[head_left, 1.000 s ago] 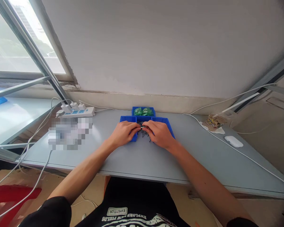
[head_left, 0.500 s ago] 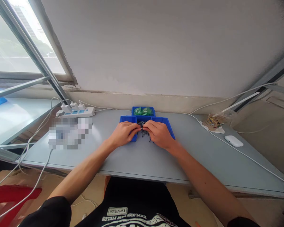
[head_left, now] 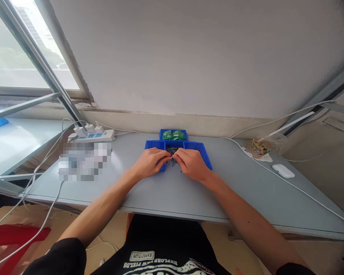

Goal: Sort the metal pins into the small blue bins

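Fingertips of both hands meet in front of the blue bins, pinched at a small pale piece mostly hidden between them. My left hand (head_left: 152,162) is closed and partly covers the left blue bin (head_left: 154,144). Closed in the same way, my right hand (head_left: 192,163) lies over the front of the right blue bin (head_left: 202,152). Many small dark screw-like parts (head_left: 174,150) fill the middle bin and spill out below the fingertips. Behind them stands another blue bin (head_left: 173,130) with green packets (head_left: 177,135) inside.
A white power strip (head_left: 101,136) with plugs is at the back left, near a pixelated area. On the right lie a white case (head_left: 283,170), a clear container with small parts (head_left: 260,147) and a white cable (head_left: 301,190) across the grey table (head_left: 172,194).
The fingertips have come closer together, and less of the small pale piece shows between them. My right fingers have shifted slightly.
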`<state>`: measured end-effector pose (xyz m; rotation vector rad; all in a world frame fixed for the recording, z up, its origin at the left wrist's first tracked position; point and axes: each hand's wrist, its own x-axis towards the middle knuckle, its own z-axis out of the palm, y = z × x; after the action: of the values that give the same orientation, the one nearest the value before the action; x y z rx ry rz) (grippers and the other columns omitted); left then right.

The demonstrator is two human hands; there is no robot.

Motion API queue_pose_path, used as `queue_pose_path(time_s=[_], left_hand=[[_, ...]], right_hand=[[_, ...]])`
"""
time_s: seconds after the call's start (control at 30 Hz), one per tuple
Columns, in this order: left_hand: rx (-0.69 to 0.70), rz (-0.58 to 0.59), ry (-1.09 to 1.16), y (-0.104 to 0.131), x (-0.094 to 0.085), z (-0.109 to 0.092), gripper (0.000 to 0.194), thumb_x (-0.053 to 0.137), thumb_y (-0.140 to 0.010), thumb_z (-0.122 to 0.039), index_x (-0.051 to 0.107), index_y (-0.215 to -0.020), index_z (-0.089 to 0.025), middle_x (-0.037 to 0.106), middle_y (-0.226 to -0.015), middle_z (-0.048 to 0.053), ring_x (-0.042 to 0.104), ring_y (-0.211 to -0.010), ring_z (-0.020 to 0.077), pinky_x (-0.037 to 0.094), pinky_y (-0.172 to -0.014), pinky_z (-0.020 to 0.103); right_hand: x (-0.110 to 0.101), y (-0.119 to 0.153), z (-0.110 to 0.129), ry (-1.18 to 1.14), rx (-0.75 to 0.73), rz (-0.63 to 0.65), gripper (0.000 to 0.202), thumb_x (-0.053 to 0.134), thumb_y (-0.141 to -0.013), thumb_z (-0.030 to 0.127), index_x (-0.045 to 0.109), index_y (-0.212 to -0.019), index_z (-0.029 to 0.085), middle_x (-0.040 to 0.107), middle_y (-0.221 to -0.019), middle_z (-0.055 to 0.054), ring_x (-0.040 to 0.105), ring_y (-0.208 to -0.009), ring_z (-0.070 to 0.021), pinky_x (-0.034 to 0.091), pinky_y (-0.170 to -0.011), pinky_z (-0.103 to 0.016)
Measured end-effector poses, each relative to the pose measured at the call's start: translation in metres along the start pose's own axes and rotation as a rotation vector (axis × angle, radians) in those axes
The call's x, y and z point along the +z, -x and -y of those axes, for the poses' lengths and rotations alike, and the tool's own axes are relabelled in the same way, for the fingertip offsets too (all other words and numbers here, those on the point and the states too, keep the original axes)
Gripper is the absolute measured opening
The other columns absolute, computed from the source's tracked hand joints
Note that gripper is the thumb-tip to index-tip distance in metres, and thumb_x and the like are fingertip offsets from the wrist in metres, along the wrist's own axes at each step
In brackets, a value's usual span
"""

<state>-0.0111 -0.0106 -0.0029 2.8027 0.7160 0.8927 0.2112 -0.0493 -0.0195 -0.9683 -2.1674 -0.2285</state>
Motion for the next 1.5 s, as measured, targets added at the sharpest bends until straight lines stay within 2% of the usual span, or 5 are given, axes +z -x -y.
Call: queue_pose_path(time_s=[0.2, 0.43, 0.63, 1.2, 1.5], left_hand=[[0.002, 0.003, -0.005, 0.0000, 0.0005, 0.0007, 0.032, 0.043, -0.109, -0.035, 0.071, -0.103, -0.021, 0.076, -0.085, 0.004, 0.069, -0.079, 0.0170, 0.050, -0.079, 0.030], [-0.035, -0.032, -0.032, -0.0003, 0.0010, 0.0009, 0.031, 0.044, -0.109, -0.036, 0.070, -0.101, -0.021, 0.076, -0.086, 0.003, 0.067, -0.079, 0.0170, 0.049, -0.079, 0.029], [-0.026, -0.021, -0.019, -0.0003, 0.0014, 0.0007, 0.031, 0.044, -0.109, -0.037, 0.070, -0.101, -0.021, 0.076, -0.086, 0.003, 0.068, -0.079, 0.0169, 0.049, -0.079, 0.029], [0.019, -0.009, 0.011, -0.0003, 0.0010, 0.0003, 0.028, 0.046, -0.108, -0.032, 0.070, -0.102, -0.020, 0.076, -0.086, 0.002, 0.068, -0.080, 0.0165, 0.048, -0.079, 0.028], [-0.028, -0.038, -0.017, 0.0000, 0.0011, 0.0014, 0.025, 0.049, -0.108, -0.033, 0.070, -0.101, -0.021, 0.076, -0.086, 0.001, 0.067, -0.078, 0.0160, 0.047, -0.078, 0.028]], right_hand=[[-0.0010, -0.0008, -0.0011, 0.044, 0.012, 0.019, 0.041, 0.037, -0.112, 0.036, 0.058, -0.081, 0.021, 0.064, -0.072, -0.001, 0.053, -0.061, -0.0138, 0.035, -0.061, -0.030], [-0.0043, -0.0026, 0.0007, 0.007, -0.010, 0.021, 0.025, 0.041, -0.111, 0.032, 0.064, -0.111, 0.021, 0.074, -0.093, -0.004, 0.066, -0.078, -0.0167, 0.045, -0.070, -0.029], [-0.0004, -0.0003, -0.0014, 0.040, -0.044, 0.008, 0.024, 0.044, -0.109, 0.023, 0.066, -0.100, 0.019, 0.072, -0.087, -0.003, 0.064, -0.075, -0.0160, 0.044, -0.068, -0.029], [0.0029, 0.0018, -0.0023, 0.137, -0.007, -0.017, 0.046, 0.040, -0.111, 0.033, 0.055, -0.069, 0.020, 0.060, -0.059, 0.000, 0.047, -0.052, -0.0130, 0.026, -0.057, -0.031], [-0.0031, -0.0020, 0.0007, 0.010, -0.036, 0.010, 0.020, 0.044, -0.111, 0.028, 0.062, -0.108, 0.019, 0.074, -0.091, -0.003, 0.066, -0.075, -0.0151, 0.040, -0.067, -0.028]])
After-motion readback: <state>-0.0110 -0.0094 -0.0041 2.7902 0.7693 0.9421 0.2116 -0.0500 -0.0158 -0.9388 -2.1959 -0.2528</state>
